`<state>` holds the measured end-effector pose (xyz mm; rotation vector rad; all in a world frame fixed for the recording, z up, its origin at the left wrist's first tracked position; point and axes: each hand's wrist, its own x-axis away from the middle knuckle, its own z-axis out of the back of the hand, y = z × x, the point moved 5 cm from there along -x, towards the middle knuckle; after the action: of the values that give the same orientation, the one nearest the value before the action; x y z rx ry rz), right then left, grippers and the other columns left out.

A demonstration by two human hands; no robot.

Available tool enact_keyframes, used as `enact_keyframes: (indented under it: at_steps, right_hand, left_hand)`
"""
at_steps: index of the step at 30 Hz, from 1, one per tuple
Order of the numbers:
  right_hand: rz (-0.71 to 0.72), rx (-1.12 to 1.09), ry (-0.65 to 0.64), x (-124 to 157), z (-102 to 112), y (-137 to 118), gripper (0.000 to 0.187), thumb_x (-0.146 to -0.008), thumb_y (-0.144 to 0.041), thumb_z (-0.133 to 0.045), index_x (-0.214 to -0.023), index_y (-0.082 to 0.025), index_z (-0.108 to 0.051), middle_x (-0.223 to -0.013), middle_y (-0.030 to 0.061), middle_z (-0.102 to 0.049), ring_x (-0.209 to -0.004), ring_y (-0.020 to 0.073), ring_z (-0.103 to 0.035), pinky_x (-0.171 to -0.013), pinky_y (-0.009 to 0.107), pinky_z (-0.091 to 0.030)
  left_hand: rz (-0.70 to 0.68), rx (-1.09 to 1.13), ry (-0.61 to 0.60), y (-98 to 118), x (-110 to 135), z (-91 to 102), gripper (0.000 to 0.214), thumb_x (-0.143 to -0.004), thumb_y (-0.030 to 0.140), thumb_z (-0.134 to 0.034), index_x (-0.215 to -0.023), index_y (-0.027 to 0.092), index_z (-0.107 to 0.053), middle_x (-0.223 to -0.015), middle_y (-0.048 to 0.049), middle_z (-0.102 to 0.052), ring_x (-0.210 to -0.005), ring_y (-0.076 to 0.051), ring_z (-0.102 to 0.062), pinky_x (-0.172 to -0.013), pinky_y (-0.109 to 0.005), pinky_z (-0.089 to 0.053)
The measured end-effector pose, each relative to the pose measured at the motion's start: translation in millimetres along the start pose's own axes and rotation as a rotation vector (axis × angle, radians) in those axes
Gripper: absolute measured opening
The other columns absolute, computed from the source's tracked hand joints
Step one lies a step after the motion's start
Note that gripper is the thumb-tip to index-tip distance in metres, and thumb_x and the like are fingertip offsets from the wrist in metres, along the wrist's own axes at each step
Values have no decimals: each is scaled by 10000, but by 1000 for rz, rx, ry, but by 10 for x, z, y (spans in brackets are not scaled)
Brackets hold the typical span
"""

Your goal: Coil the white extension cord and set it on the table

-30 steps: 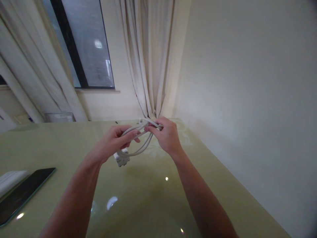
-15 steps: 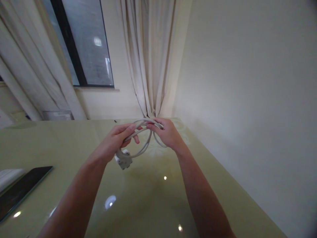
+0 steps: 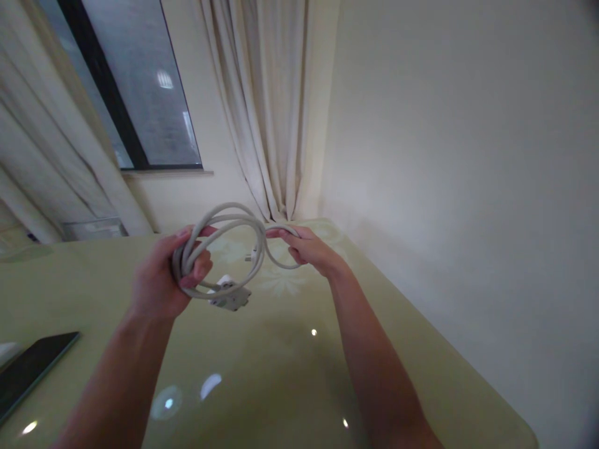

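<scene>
My left hand (image 3: 171, 274) is wrapped round one side of a coiled pale grey power cord (image 3: 255, 227), whose loops stand out to the right of the fingers. Below the coil hangs a white socket block (image 3: 230, 294) with dark openings. A small plug (image 3: 253, 255) with metal prongs shows behind the loops, partly covered by the cord. My right hand (image 3: 306, 245) pinches a smaller loop of the same cord at the coil's right. Both hands hold the cord above the glossy table (image 3: 262, 380).
A dark flat tablet-like device (image 3: 35, 368) lies at the table's left, beside a white object (image 3: 7, 351). A plain wall (image 3: 444, 187) runs along the right edge. Curtains (image 3: 266, 112) and a window (image 3: 140, 81) are behind the table.
My left hand has moved left and turned, now gripping the coil's left side. The coil has opened into wider round loops. My right hand has shifted slightly and pinches one loop; the view has tilted a little.
</scene>
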<state>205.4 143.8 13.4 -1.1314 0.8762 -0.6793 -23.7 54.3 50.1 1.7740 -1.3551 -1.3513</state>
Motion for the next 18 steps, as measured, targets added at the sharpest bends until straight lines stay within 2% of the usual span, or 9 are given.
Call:
enact_keyframes:
  at_steps: [1, 3, 5, 7, 8, 11, 13, 15, 18]
  right_hand:
    - [-4, -27, -23, -22, -53, 31, 397, -1002, -530, -643, -1274, -261, -748, -1200, 60, -755, -501, 49, -358, -473, 246, -307]
    - [37, -65, -28, -67, -135, 60, 394, -952, -515, -725, -1254, -263, -740, -1183, 50, -753, -593, 78, -502, -539, 245, -413]
    - [106, -109, -37, -88, -181, 48, 339, -901, -475, -803, -1151, -251, -760, -1097, 34, -759, -800, 128, -639, -724, 254, -514]
    - [131, -180, -59, -73, -195, 29, 303, -882, -465, -833, -1084, -249, -770, -1053, 29, -759, -1001, 163, -677, -891, 272, -525]
    - [102, -232, -85, -57, -206, 29, 324, -884, -479, -831, -1116, -262, -767, -1073, 31, -760, -1062, 175, -680, -926, 285, -527]
    - [-48, -428, -189, -7, -296, 48, 589, -869, -506, -844, -1407, -383, -636, -1194, 25, -754, -1089, 202, -701, -888, 337, -577]
    - [-93, -542, -242, -2, -375, 48, 752, -847, -490, -864, -1512, -437, -518, -1206, 19, -760, -1025, 209, -730, -861, 376, -612]
    - [-96, -622, -222, -36, -404, 60, 729, -854, -492, -844, -1504, -393, -529, -1118, 23, -787, -938, 204, -751, -843, 376, -627]
    - [-79, -737, -76, -104, -309, 94, 541, -888, -519, -753, -1359, -264, -672, -1011, 57, -806, -851, 189, -752, -724, 279, -610]
  left_hand:
    - [-4, 22, -20, 4, 4, -11, 270, -872, 370, -682, -910, 149, -833, -429, 1, -528, -336, -73, -374, -358, -186, -319]
    - [-26, 79, -40, 22, 7, -22, 258, -887, 349, -663, -920, 159, -834, -418, 12, -504, -332, -79, -359, -359, -198, -338]
    - [-48, 133, -50, 51, 8, -20, 230, -882, 313, -655, -919, 166, -827, -405, 30, -467, -326, -84, -330, -358, -214, -352]
    - [-57, 153, -55, 83, 11, -10, 218, -877, 292, -641, -904, 164, -816, -400, 38, -442, -324, -87, -306, -354, -226, -345]
    - [-58, 153, -56, 97, 15, -5, 219, -885, 289, -626, -893, 167, -809, -399, 40, -432, -327, -87, -297, -357, -230, -339]
    - [-76, 174, -58, 130, 33, -1, 221, -915, 318, -605, -833, 200, -773, -392, 56, -374, -333, -86, -251, -369, -237, -320]
    - [-89, 212, -60, 140, 40, -5, 209, -906, 355, -637, -800, 212, -747, -386, 72, -316, -338, -83, -201, -372, -236, -312]
    - [-95, 236, -34, 146, 35, 10, 205, -902, 373, -655, -819, 210, -748, -388, 85, -283, -349, -79, -159, -372, -226, -307]
    - [-81, 189, -4, 157, 9, 52, 230, -933, 367, -625, -851, 204, -766, -383, 75, -321, -349, -88, -175, -363, -228, -305]
